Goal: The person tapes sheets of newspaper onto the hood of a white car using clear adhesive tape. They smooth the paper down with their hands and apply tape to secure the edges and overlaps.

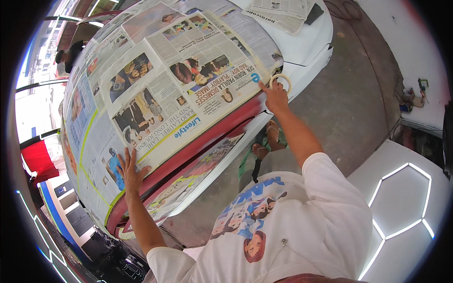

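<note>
Newspaper sheets point(155, 80) cover the roof and windows of a car. My left hand point(132, 172) lies with fingers spread on the newspaper's lower left part, thumb toward the red edge strip point(188, 153). At the sheet's right corner, my right hand point(277, 98) holds a roll of masking tape point(287, 81), pale yellow and ring-shaped. The index finger of that hand reaches onto the newspaper's edge. Yellow-green tape point(87, 132) runs along seams of the paper at the left.
White car bodywork point(309, 52) extends to the far right, with loose newspaper point(278, 14) on it. Another person point(71, 56) is beyond the car at far left. A cable point(347, 8) lies on the grey floor point(330, 104). Small items point(415, 99) sit by the right wall.
</note>
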### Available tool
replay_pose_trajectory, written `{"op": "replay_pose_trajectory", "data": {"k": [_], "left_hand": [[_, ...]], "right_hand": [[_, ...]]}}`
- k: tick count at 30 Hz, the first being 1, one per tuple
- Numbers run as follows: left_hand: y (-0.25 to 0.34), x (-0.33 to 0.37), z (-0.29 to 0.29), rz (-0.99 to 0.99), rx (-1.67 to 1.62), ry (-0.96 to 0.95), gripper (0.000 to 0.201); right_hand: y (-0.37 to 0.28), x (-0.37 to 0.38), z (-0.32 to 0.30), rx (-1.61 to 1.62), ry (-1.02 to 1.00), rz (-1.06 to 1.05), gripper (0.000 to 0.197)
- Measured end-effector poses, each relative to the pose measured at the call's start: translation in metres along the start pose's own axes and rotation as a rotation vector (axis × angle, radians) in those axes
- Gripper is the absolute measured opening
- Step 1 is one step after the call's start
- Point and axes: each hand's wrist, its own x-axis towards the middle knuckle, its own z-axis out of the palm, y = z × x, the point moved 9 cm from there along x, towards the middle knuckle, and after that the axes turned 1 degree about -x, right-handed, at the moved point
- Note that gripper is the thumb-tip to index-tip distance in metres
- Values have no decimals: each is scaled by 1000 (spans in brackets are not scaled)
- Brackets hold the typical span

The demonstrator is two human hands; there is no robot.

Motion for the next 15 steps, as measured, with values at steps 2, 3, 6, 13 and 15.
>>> {"op": "replay_pose_trajectory", "data": {"k": [2,3,6,13,15], "left_hand": [[1,2,2,6,-7,-14,103],[1,3,1,5,-2,-15,104],[2,4,-2,-1,-2,-18,106],[-2,2,-3,-7,-38,-18,104],[2,5,-4,0,-30,-17,104]], "right_hand": [[3,-1,0,24,-8,26,78],[3,-1,0,24,4,28,78],[4,0,2,47,-7,14,82],[3,7,7,19,-2,26,83],[7,10,9,-13,24,36,82]]}}
